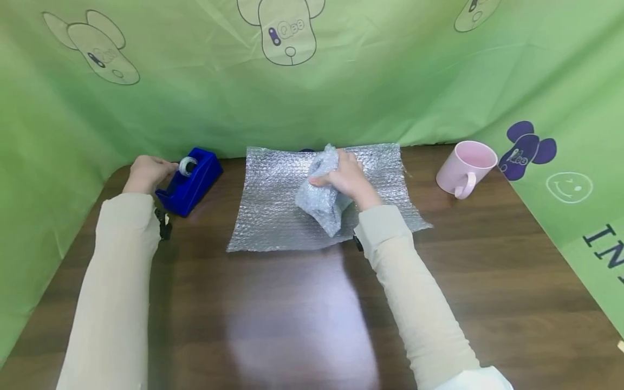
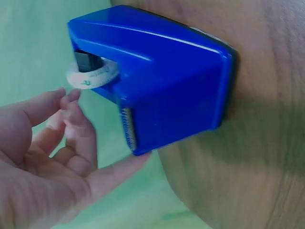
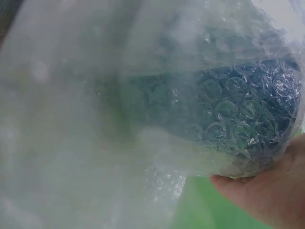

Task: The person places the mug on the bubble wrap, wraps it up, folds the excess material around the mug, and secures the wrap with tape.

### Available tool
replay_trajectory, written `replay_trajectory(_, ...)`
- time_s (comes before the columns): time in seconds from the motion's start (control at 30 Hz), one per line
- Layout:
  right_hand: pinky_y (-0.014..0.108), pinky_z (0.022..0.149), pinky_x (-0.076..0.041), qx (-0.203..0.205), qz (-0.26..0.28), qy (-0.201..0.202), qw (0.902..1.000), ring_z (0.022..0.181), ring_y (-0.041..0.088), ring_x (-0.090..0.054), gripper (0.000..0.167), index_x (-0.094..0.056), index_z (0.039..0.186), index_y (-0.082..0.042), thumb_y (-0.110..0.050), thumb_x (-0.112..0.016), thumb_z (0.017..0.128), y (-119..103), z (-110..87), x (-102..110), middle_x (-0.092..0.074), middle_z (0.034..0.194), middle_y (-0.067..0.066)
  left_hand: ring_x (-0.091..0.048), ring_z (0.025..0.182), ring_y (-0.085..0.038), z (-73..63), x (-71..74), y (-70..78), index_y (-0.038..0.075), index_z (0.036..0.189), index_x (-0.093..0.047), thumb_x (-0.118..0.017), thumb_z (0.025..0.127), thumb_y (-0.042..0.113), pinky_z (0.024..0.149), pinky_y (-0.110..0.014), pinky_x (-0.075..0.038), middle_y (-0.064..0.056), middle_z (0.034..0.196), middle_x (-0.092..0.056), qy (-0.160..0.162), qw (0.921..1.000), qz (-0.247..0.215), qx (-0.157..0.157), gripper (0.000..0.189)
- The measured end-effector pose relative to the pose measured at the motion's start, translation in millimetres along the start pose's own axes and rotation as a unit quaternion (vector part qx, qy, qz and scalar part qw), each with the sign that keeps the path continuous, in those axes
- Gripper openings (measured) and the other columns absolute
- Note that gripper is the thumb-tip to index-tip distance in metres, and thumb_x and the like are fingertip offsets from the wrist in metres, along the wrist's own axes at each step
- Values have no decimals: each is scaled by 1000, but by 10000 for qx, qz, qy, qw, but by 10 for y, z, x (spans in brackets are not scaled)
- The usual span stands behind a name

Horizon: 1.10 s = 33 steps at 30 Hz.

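At the back left of the brown worktop [image 1: 205, 303], a blue tape dispenser [image 1: 192, 187] sits near the green curtain [image 1: 370, 81]. The left hand [image 1: 148, 172] is beside it, its fingers bent and some of their tips brought together close to the tape roll [image 2: 90, 80]; whether a strip of tape is pinched between them I cannot tell. Another finger of that hand reaches to the dispenser's lower corner, near the toothed cutting edge.

In the middle of the worktop lies a sheet of bubble wrap [image 1: 268, 206], spread out with its far edge close to the curtain. Over it is a bundle of bubble wrap [image 1: 317, 197], which the right hand [image 1: 348, 176] grips from above, thumb on the near side. Whether the bundle rests on the sheet is hard to make out. The right wrist view shows its clear bubbles up close, with the thumb at the lower right.

Farther right, well apart from the sheet, a pink mug [image 1: 458, 170] stands upright, handle toward the person. Pale sleeves [image 1: 117, 281] cover both arms.
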State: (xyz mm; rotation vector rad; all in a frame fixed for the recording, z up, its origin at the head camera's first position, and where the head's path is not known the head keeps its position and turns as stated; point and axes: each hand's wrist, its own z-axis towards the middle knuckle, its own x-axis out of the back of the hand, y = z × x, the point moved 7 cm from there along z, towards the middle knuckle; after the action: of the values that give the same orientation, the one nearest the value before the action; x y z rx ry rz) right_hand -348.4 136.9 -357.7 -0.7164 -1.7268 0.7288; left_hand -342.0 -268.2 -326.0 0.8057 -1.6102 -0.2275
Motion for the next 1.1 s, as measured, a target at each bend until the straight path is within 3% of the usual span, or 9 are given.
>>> replay_trajectory(0.1,61,116,-18,-2,26,26,10000,147,36,-10,111,-7,154,-11,-42,-78,74,22,0,42,-7,161,14,-55,70,-12,20,-13,47,10,79,-70,-60,92,29,71,-31,-45,18,52,-54,-105,9994,-158,276,25)
replay_trajectory(0.2,61,116,-18,-25,47,47,10000,147,37,-10,111,-7,154,-11,-41,-78,74,42,-5,74,-6,161,14,-51,53,0,28,-50,66,16,67,-59,-61,91,24,79,-33,-49,18,44,-52,-284,9964,-548,586,25)
replay_trajectory(0.27,62,116,-17,-35,72,49,10000,147,37,-9,111,-7,154,-10,-41,-78,75,49,-10,84,-6,161,14,-51,51,3,27,-85,62,17,66,-56,-59,92,23,95,-42,-49,18,42,-52,-476,9913,-933,800,27)
replay_trajectory(0.33,62,116,-17,-40,88,40,9999,147,37,-8,111,-6,154,-10,-41,-78,75,55,-14,83,-5,161,14,-52,53,3,20,-115,48,18,65,-54,-57,93,21,108,-54,-39,17,45,-53,-718,9834,-1354,971,29)
replay_trajectory(0.43,62,116,-17,-25,88,24,10000,147,37,-9,111,-6,154,-11,-41,-78,75,53,-15,67,-7,161,14,-53,57,1,-13,-131,26,23,57,-54,-53,96,24,108,-65,-31,15,49,-55,-1059,9742,-1626,1155,39)
replay_trajectory(0.77,61,116,-18,83,63,32,9999,146,38,-12,110,-7,154,-10,-41,-78,74,25,0,24,-10,160,16,-60,56,2,-124,-96,-8,24,55,-59,-47,98,24,117,-59,-17,15,48,-58,-1798,9521,-2064,1359,44)
replay_trajectory(0.9,62,115,-19,90,77,-31,9999,146,38,-11,111,-7,154,-11,-41,-78,75,11,7,4,-9,160,15,-62,55,0,-160,-66,-71,22,57,-61,-47,98,20,120,-54,-12,12,50,-61,-1972,9350,-2456,1632,44)
replay_trajectory(1.0,62,115,-18,68,66,-12,10000,146,38,-10,111,-7,154,-11,-41,-78,74,11,7,13,-9,160,15,-58,49,2,-157,-75,-100,18,57,-63,-46,98,16,121,-51,-6,9,50,-60,-2042,9136,-3024,1796,44)
replay_trajectory(1.1,61,116,-18,43,30,28,10000,146,37,-10,111,-7,154,-11,-41,-79,74,15,7,27,-9,160,15,-54,46,3,-136,-104,-120,18,58,-65,-42,99,15,121,-49,-1,10,48,-58,-2247,8979,-3340,1780,47)
